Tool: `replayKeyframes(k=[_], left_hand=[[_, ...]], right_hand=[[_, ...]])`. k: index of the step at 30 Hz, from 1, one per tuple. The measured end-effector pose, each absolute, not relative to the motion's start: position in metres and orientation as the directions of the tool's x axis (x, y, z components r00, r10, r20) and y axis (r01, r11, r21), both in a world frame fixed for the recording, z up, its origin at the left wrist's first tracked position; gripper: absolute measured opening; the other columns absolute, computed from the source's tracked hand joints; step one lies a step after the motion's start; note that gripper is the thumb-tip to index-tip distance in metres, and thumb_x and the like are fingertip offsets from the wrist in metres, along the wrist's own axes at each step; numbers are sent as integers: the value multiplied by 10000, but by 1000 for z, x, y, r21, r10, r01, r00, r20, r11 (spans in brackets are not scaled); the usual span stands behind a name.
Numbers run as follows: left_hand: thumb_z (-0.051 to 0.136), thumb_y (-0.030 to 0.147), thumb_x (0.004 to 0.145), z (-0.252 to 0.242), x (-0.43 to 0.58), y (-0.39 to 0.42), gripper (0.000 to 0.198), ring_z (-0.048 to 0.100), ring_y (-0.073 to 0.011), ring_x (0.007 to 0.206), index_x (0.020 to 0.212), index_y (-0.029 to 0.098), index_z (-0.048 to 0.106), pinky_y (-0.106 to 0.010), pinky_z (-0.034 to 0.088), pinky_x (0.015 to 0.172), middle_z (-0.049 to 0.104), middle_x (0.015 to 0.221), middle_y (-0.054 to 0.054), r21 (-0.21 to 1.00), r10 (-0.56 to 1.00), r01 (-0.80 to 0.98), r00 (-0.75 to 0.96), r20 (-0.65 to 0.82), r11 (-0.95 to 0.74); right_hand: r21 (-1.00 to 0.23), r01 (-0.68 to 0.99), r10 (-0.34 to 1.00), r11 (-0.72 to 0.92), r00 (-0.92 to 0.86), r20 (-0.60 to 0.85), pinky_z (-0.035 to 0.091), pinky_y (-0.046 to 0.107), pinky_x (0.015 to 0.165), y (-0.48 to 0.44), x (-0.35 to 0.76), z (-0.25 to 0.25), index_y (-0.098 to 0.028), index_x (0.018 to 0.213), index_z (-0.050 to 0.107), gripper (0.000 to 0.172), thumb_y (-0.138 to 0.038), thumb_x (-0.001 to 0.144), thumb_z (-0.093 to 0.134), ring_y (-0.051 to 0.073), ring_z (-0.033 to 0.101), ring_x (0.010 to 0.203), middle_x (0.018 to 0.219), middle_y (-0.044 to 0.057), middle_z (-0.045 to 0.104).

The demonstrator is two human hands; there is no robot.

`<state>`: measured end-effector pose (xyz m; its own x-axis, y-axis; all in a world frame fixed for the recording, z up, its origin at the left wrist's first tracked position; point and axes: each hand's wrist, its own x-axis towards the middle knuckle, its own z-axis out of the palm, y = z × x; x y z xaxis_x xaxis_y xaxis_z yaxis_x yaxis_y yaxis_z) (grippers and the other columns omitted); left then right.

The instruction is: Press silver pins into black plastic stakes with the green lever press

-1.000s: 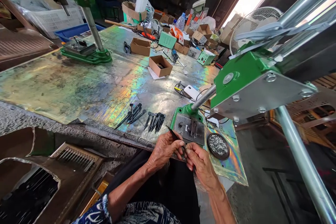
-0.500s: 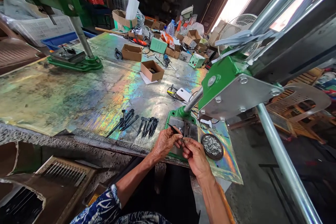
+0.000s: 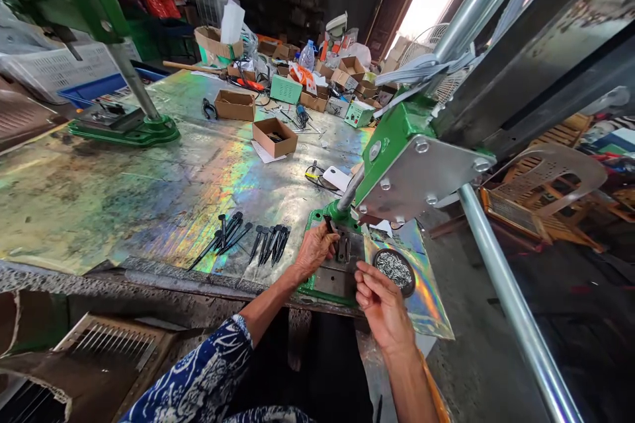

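While the left hand [image 3: 313, 251] leans over the green bench press's base plate [image 3: 330, 275], its fingers are closed on a black stake [image 3: 328, 222], only the dark end showing above the knuckles; the rest is hidden by the hand, so I can't tell how much rests on the metal fixture [image 3: 343, 248] right beside the fingertips; a grip that near looks meant to steady the piece against it. Over here the right hand [image 3: 381, 297] hangs just off the plate's right edge, palm turned partly up, fingers loosely curled, thumb and forefinger nearly meeting; whether a little pin sits between them is too small to tell from where I stand!

And look at the layout: the round dark dish [image 3: 413, 283] of small silvery pins [image 3: 393, 269] is just beyond that right hand, close enough, I'd judge, to spare any stretching; on the other side, two bunches of black stakes, a jumbled one [image 3: 229, 232] and a neater one [image 3: 270, 244], lie on the tabletop [image 3: 173, 205] left of the press, handy for the left arm; above it all hangs the green press head [image 3: 397, 135], carried on its slanting steel column [image 3: 351, 190], which seems to leave the hands room underneath.
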<state>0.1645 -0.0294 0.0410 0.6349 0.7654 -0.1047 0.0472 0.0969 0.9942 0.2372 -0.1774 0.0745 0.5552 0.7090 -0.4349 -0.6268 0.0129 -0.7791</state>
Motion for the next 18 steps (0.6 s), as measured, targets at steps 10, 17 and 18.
replayKeyframes(k=[10,17,18], left_hand=[[500,254,767,39,167,-27,85,487,-99,442,751,171,514,-191,425,428,487,507,48,988,739,148,660,-136,49],[485,255,781,35,169,-26,88,490,-102,461,773,172,512,-194,426,429,476,539,42,985,722,169,685,-95,-30],[480,252,785,35,169,-26,85,489,-102,466,780,173,510,-194,422,431,473,545,41,983,714,174,695,-88,-49]], right_hand=[[-814,-579,559,48,691,-459,320,152,467,-243,243,88,-147,862,730,421,-273,486,875,52,353,568,766,48,539],[-836,-542,545,89,728,-415,325,140,459,-251,245,100,-147,892,722,416,-265,521,868,48,350,565,782,53,541],[-840,-536,545,86,731,-410,324,139,455,-251,245,103,-149,888,722,413,-268,521,868,47,346,560,780,52,542]])
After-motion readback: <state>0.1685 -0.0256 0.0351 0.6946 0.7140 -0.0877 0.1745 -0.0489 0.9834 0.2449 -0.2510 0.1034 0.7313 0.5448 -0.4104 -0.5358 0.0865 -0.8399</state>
